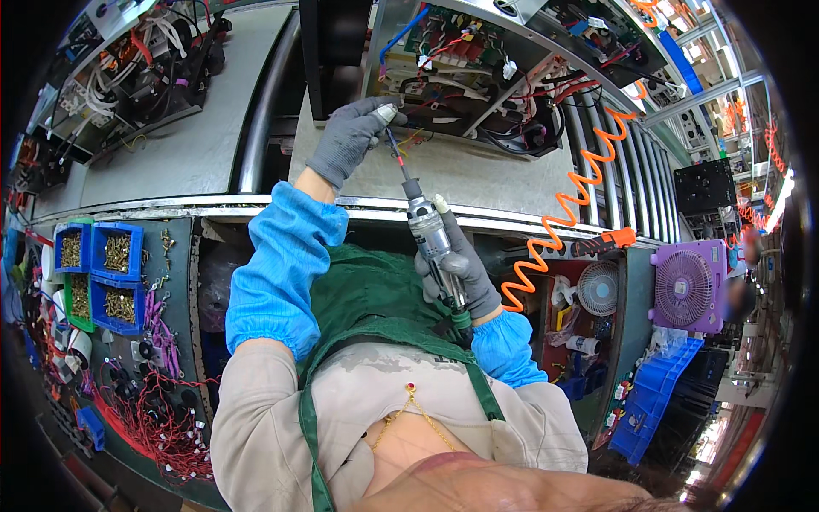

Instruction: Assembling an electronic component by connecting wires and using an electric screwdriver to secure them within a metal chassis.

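My right hand, in a grey glove, is wrapped round a silver pneumatic screwdriver. The tool is tilted, its long thin bit pointing up and to the left. At the tip of that bit is my left hand, also gloved, with thumb and fingers pinched together; whatever lies between them is too small to make out. Just beyond the hands, an open metal chassis full of circuit boards, cables and red wires sits on a pale work board.
Blue bins of brass-coloured screws stand on the left bench, near bundled red wires. An orange coiled hose hangs at the right, above metal rollers. A purple fan is farther right. Another wired unit stands far left.
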Available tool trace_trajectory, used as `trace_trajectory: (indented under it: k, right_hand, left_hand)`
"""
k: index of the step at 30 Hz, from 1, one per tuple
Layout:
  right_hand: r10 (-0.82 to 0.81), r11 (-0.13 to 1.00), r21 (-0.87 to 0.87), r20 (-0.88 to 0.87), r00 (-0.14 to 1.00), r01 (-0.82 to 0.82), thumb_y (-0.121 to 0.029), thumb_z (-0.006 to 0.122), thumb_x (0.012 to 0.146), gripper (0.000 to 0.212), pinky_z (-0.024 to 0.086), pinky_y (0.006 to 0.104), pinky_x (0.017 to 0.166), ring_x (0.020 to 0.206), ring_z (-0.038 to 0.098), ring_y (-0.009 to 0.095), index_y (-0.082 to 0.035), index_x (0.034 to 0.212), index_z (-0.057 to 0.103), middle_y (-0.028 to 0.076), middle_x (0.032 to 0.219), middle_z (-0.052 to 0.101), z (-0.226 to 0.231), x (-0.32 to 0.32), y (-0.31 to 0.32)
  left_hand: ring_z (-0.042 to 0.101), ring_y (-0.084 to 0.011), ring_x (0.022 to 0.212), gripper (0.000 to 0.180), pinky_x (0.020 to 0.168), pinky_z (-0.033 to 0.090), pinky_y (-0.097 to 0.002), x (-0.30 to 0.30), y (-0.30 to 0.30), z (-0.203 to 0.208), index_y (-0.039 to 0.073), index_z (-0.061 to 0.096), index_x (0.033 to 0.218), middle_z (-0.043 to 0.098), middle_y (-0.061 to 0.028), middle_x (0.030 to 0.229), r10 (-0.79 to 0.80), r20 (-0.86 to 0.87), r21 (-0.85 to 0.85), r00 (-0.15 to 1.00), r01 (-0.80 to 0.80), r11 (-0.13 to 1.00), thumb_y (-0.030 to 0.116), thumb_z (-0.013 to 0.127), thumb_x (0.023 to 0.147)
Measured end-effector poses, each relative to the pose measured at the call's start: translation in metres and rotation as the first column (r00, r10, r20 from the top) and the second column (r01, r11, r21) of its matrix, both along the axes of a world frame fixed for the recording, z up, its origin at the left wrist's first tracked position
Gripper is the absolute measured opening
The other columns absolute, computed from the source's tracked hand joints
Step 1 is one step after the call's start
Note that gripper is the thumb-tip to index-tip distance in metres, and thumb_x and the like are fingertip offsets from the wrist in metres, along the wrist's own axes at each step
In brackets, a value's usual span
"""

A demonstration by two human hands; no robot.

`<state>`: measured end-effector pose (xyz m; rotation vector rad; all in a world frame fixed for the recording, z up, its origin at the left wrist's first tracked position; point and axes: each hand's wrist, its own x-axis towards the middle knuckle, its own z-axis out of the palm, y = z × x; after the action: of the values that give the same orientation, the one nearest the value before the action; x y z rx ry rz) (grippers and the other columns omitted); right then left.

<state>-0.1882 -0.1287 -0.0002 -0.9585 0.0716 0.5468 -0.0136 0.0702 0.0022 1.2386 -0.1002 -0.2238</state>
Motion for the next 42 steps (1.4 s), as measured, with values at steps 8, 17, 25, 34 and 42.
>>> trace_trajectory:
  k: [8,17,25,34,42]
  right_hand:
    - [0.015,0.966,-0.258,0.023,1.0,-0.009,-0.034,0.078,0.061,0.108,0.051,0.0294,0.045,0.049,0.056,0.019,-0.026,0.149,0.015,0.013,0.081,0.056,0.021,-0.005,0.003]
    - [0.018,1.0,0.003,0.016,1.0,-0.018,-0.025,0.071,0.064,0.101,0.05,0.0304,0.044,0.047,0.057,0.019,-0.027,0.148,0.016,0.014,0.079,0.057,0.008,-0.01,-0.006]
    - [-0.041,0.999,0.032,0.04,0.998,0.04,-0.026,0.071,0.063,0.102,0.051,0.0308,0.043,0.047,0.056,0.019,-0.028,0.148,0.015,0.013,0.078,0.056,0.004,-0.018,-0.008]
    - [-0.214,0.969,-0.074,0.216,0.953,0.234,-0.018,0.068,0.065,0.1,0.053,0.0307,0.045,0.058,0.058,0.019,-0.029,0.148,0.015,0.013,0.087,0.055,0.004,0.016,-0.013]
    - [-0.266,0.954,-0.068,0.25,0.931,0.291,-0.002,0.059,0.07,0.091,0.05,0.0291,0.044,0.051,0.055,0.015,-0.025,0.148,0.018,0.009,0.09,0.053,0.033,0.061,0.036]
  left_hand:
    - [0.046,-0.002,0.058,0.031,0.049,0.036,-0.0149,-0.001,0.003,0.0,0.002,0.06,0.116,0.069,-0.0073,0.091,-0.09,-0.001,-0.193,0.996,0.088,0.977,0.019,0.06,0.09]
    - [0.048,-0.0021,0.06,0.031,0.05,0.038,-0.0158,-0.014,-0.003,0.018,0.003,0.06,0.117,0.069,-0.0077,0.093,-0.005,0.121,0.121,0.993,-0.009,0.993,0.019,0.06,0.091]
    - [0.046,-0.0011,0.06,0.038,0.048,0.036,-0.0133,-0.019,-0.019,0.0,0.001,0.052,0.125,0.065,-0.0127,0.106,-0.136,0.009,-0.419,0.991,0.128,0.899,0.022,0.056,0.093]
    - [0.042,-0.0002,0.058,0.037,0.046,0.034,-0.0124,-0.017,-0.048,0.013,0.003,0.057,0.116,0.064,-0.01,0.101,-0.21,-0.144,-0.287,0.967,0.163,0.944,0.033,0.051,0.096]
    - [0.05,-0.005,0.058,0.026,0.051,0.039,-0.0184,0.005,-0.039,0.042,0.004,0.066,0.103,0.064,-0.0018,0.079,-0.061,-0.034,-0.093,0.998,0.058,0.994,0.025,0.061,0.089]
